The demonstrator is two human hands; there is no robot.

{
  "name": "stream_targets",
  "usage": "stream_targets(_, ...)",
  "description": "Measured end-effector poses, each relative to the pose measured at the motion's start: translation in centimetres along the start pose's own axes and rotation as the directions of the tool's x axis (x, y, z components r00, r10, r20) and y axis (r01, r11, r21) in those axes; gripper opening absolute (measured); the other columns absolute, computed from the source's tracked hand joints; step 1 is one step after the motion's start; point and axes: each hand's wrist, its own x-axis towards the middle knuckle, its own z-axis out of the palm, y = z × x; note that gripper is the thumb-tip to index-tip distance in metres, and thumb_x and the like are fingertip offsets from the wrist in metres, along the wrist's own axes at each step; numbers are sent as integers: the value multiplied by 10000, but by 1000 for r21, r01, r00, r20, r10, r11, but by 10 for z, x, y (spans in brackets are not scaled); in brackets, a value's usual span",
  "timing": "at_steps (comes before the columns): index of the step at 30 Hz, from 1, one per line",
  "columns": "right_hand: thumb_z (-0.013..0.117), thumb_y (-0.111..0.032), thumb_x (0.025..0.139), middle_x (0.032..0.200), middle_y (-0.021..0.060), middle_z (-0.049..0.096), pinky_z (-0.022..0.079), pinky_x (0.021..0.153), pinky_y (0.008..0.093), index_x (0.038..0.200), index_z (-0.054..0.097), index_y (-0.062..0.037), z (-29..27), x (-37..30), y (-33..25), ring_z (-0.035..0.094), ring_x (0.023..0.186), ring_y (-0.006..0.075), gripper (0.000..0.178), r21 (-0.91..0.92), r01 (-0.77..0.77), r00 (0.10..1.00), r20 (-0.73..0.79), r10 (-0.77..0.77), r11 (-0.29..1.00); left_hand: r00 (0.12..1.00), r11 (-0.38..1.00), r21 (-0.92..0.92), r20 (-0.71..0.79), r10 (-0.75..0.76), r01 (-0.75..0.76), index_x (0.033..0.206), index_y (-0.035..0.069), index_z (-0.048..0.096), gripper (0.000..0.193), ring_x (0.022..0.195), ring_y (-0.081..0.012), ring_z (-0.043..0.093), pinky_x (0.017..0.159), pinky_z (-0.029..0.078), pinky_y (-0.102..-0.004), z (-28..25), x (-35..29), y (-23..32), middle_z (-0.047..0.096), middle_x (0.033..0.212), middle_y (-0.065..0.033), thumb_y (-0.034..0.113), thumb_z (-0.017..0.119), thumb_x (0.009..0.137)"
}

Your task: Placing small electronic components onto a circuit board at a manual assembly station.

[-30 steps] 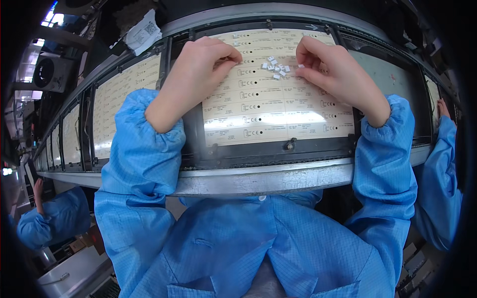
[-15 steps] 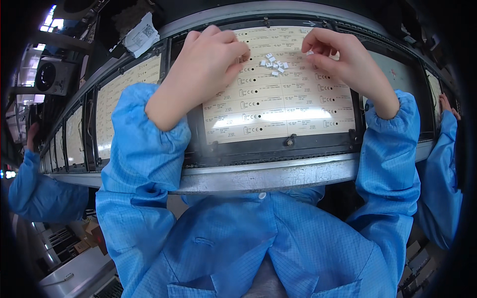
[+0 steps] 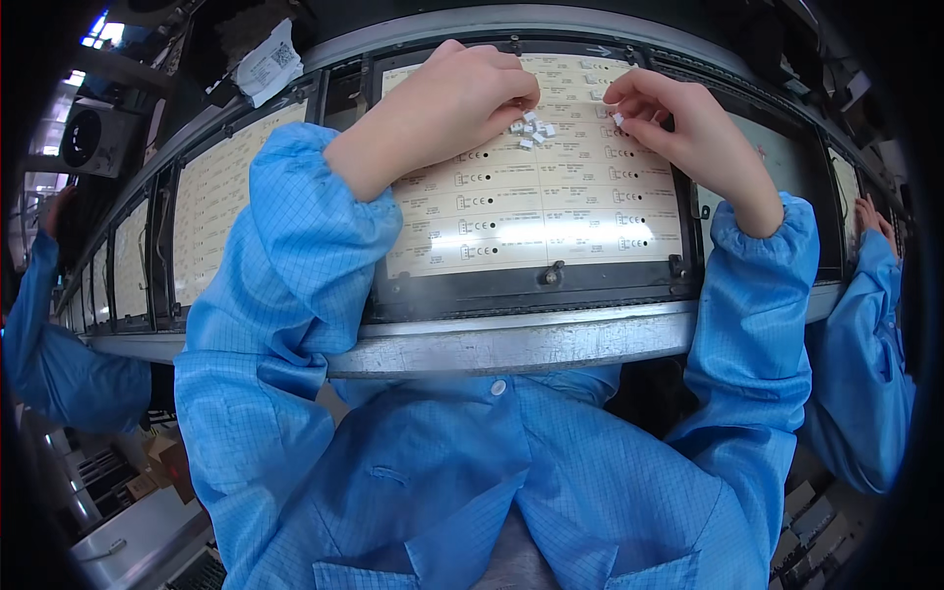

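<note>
A cream panel point(image 3: 516, 211) with rows of black printing lies in a black frame below my hands. On its upper middle sits a loose pile of small white block-like pieces point(image 3: 536, 131). My left hand point(image 3: 470, 98) bends over the pile's left side, fingertips pinched together at its edge; what they grip, if anything, is hidden. To the right of the pile, my right hand point(image 3: 669, 113) pinches one small white piece point(image 3: 619, 119) between thumb and forefinger, just above the panel. A few more white pieces point(image 3: 595, 95) rest on the panel's upper right.
A metal rail point(image 3: 511, 346) runs along the near edge of the line. Another printed panel point(image 3: 241, 197) lies to the left, a pale panel point(image 3: 762, 162) to the right. A crumpled white bag point(image 3: 268, 65) sits at the back left. Co-workers' blue sleeves point(image 3: 74, 379) show at both sides.
My left hand has moved right to the pile from the panel's left part. My right hand keeps its pinch on a white piece, turned slightly. The whole view has shifted a little.
</note>
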Motion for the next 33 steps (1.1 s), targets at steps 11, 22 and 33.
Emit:
stream_targets(11, 646, -44, 904, 917, 99, 667, 530, 737, 296, 1022, 675, -4, -2, -2, -8, 645, 850, 196, 128, -118, -48, 994, 95, 60, 992, 944, 872, -371, 50, -326, 321, 1029, 9, 657, 187, 891, -284, 711, 777, 540, -388, -57, 3, 24, 711, 933, -202, 125, 641, 884)
stream_targets(22, 677, -49, 885, 782, 55, 570, 477, 648, 281, 1034, 642, -16, 3, 9, -22, 533, 691, 142, 157, -65, 35, 998, 53, -31, 997, 982, 982, 29, -45, -184, 186, 984, 70, 731, 129, 816, -242, 603, 710, 505, -352, -33, -53, 18, 692, 874, -69, 120, 690, 873)
stream_targets(33, 685, -88, 904, 780, 78, 611, 497, 638, 276, 1021, 650, 9, 16, 17, -24, 575, 675, 153, 156, -46, 83, 995, 61, -80, 996, 973, 980, 55, -145, -179, 189, 916, 61, 722, 101, 891, -305, 632, 780, 529, -405, -23, -48, 21, 713, 873, -93, 72, 697, 818)
